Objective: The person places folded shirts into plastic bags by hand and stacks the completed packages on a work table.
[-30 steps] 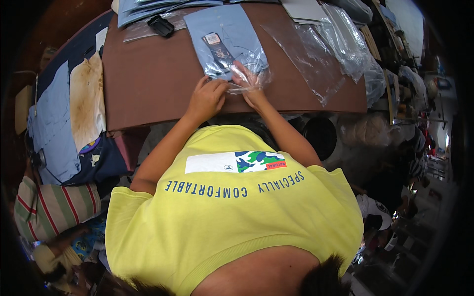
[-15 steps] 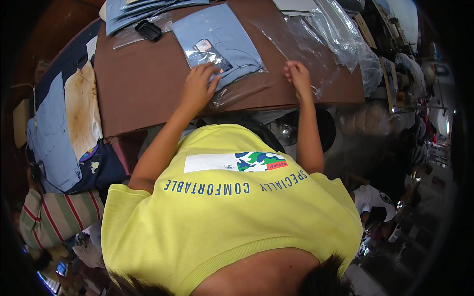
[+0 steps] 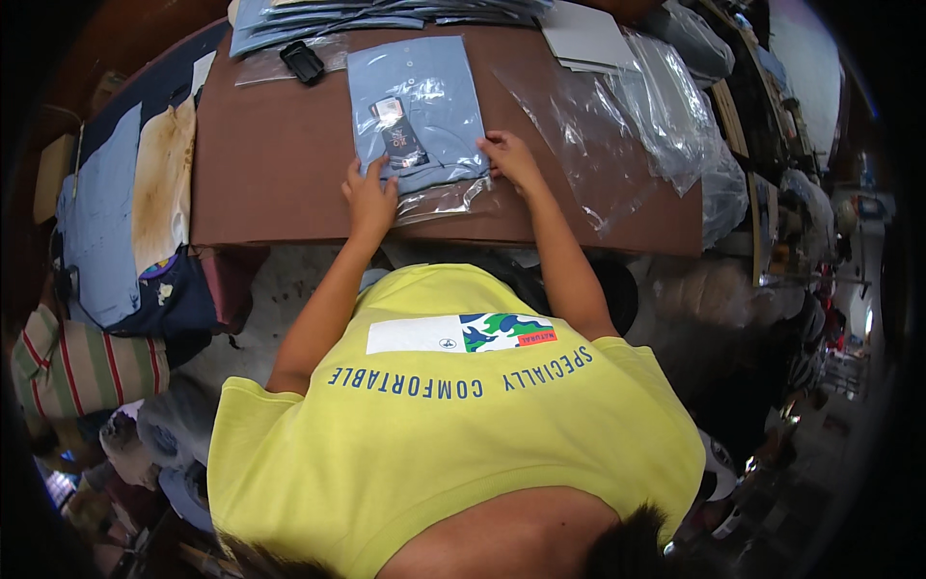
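Note:
A folded light blue shirt [image 3: 446, 106] lies flat in a clear plastic bag, with a dark hang tag [image 3: 405, 145] on its front. At the bag's lower left corner, my left hand [image 3: 370, 201] grips the edge between thumb and fingers. My right hand [image 3: 511, 162] pinches the lower right edge. The bag's loose clear flap [image 3: 444, 201] sticks out below the shirt, toward my body.
A brown-covered table [image 3: 280, 164] bears a pile of blue shirts [image 3: 328, 21] at the back and a small black object [image 3: 303, 62]. White boards [image 3: 588, 39] and clear plastic bags [image 3: 666, 116] lie at right. A stained ironing board [image 3: 162, 183] stands left.
The bagged shirt now lies straighter, its tag upright. My right hand has come left from beside the bag to its right edge, and my left hand has shifted to its lower left corner.

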A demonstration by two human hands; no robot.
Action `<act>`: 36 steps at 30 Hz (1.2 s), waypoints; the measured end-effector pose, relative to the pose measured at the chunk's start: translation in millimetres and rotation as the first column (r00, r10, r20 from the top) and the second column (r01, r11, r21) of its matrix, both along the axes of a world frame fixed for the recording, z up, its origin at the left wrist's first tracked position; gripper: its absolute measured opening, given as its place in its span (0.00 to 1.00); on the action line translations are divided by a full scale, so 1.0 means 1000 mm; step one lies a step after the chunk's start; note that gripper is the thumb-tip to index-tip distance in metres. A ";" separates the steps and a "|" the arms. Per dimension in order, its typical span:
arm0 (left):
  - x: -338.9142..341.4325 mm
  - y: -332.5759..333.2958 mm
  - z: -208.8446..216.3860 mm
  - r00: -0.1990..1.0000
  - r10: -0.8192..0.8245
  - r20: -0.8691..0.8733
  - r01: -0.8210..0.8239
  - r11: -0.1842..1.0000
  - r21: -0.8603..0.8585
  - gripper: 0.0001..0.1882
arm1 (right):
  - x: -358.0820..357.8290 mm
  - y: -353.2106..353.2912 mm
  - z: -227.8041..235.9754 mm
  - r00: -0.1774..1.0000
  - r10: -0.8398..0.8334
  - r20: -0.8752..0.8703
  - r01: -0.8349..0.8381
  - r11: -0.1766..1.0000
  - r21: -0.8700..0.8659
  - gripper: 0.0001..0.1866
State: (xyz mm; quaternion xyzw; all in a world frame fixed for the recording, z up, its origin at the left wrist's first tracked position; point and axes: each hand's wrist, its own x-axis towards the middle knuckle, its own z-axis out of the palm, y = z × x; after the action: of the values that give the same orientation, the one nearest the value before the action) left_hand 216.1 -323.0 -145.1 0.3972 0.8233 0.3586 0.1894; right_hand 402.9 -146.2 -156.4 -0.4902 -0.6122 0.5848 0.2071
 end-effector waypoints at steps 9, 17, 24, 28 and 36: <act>0.031 0.046 -0.030 0.653 -0.226 0.723 -0.142 0.901 0.410 0.25 | -0.055 -0.029 0.161 0.953 0.273 0.129 -0.300 0.812 0.500 0.25; 0.009 -0.011 0.006 -0.094 -0.093 0.991 -0.420 0.906 0.045 0.29 | -0.089 -0.078 0.107 0.771 0.469 0.431 -0.635 0.621 0.459 0.27; 0.019 -0.033 -0.008 0.385 0.140 0.912 -0.357 0.934 0.007 0.16 | -0.053 -0.060 0.022 0.749 0.216 0.626 -0.647 0.035 0.762 0.27; 0.019 -0.033 -0.020 0.422 0.155 0.893 -0.341 0.940 -0.002 0.11 | -0.063 -0.049 0.002 0.788 0.157 0.595 -0.600 -0.017 0.800 0.25; 0.009 -0.043 -0.024 0.435 0.156 0.887 -0.291 0.956 -0.026 0.12 | -0.085 -0.051 0.001 0.769 0.074 0.635 -0.638 0.019 0.770 0.23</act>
State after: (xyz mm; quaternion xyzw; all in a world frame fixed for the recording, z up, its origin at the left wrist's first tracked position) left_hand 224.8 -366.1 -169.4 0.0544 0.6267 0.5863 0.5104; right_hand 318.1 -197.6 -155.5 -0.1654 -0.9694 -0.0522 0.1735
